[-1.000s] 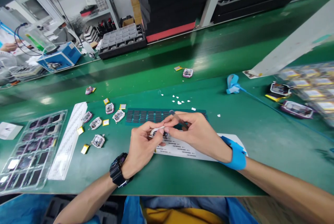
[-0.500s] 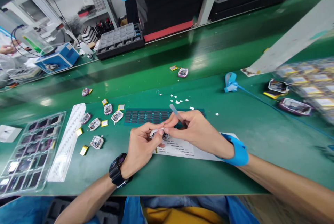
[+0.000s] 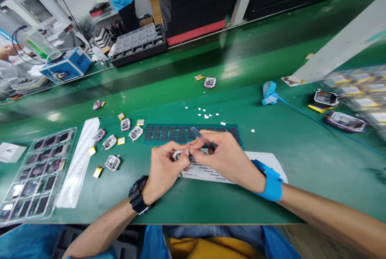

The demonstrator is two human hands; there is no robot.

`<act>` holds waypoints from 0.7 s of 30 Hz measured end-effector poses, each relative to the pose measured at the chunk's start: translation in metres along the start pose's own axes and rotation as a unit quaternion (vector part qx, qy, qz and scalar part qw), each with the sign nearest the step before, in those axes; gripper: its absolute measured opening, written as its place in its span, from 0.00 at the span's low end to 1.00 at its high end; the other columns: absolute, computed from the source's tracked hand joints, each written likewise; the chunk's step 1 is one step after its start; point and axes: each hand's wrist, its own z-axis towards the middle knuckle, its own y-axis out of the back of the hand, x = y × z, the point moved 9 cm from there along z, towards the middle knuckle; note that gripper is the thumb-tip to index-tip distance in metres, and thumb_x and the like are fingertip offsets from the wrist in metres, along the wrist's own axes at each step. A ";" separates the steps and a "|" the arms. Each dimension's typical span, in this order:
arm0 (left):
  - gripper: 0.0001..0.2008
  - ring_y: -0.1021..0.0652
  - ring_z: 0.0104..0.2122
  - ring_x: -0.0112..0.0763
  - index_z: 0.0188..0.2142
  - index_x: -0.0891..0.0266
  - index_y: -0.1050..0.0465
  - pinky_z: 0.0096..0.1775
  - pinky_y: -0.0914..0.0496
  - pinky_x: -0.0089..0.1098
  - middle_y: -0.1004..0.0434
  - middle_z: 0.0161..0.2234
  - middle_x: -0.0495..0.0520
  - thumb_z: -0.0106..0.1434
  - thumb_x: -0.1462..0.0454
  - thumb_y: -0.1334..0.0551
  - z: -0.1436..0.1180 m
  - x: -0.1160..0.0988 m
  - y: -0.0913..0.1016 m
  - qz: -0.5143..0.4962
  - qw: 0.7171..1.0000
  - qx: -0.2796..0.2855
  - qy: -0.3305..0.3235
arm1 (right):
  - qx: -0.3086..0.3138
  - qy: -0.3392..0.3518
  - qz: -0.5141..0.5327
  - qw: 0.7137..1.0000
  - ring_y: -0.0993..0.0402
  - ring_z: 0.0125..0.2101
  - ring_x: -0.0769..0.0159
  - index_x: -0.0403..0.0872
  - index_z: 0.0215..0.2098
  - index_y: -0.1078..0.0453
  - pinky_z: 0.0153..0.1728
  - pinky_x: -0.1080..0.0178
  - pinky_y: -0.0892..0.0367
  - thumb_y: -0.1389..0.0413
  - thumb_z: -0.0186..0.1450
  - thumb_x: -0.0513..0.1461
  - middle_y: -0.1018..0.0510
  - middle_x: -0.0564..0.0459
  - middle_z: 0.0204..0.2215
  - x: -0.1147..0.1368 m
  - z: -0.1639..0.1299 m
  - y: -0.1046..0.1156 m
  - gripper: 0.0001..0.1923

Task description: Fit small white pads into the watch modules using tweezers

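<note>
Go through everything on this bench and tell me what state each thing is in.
left hand: pinching the small module
small module: held above the label sheet
right hand: gripping tweezers
tweezers: tilted, tips at the module
label sheet: flat on the bench
clear tray: mostly filled

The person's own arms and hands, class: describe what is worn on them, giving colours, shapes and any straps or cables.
Both hands are bare, with no gloves, and the forearms are uncovered. The left hand has a chunky black digital wristwatch on its wrist. The right hand has a wide bright-blue wrist strap on its wrist. No cable from that strap can be made out.
</note>
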 end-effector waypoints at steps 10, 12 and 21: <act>0.09 0.24 0.27 0.26 0.33 0.62 0.20 0.23 0.25 0.25 0.19 0.32 0.52 0.54 0.60 0.33 0.003 0.014 -0.002 -0.109 0.988 0.035 0.101 | 0.037 -0.032 0.043 0.998 0.25 0.25 0.68 0.47 0.25 0.24 0.27 0.66 0.33 0.43 0.55 0.33 0.19 0.56 0.23 -0.004 0.005 0.000 0.06; 0.10 0.23 0.25 0.27 0.32 0.63 0.20 0.23 0.25 0.25 0.19 0.30 0.53 0.53 0.59 0.32 0.002 0.013 -0.002 -0.098 0.990 0.035 0.095 | 0.037 -0.033 0.030 0.998 0.25 0.25 0.68 0.46 0.25 0.24 0.27 0.66 0.33 0.42 0.55 0.33 0.19 0.56 0.23 -0.003 0.004 0.000 0.06; 0.15 0.20 0.34 0.32 0.39 0.63 0.23 0.31 0.23 0.29 0.18 0.35 0.54 0.55 0.56 0.33 0.002 0.009 -0.007 -0.135 0.984 0.050 0.101 | -0.026 0.171 -0.163 0.971 0.21 0.33 0.64 0.47 0.31 0.27 0.35 0.63 0.28 0.45 0.62 0.32 0.18 0.51 0.34 0.029 -0.008 0.003 0.07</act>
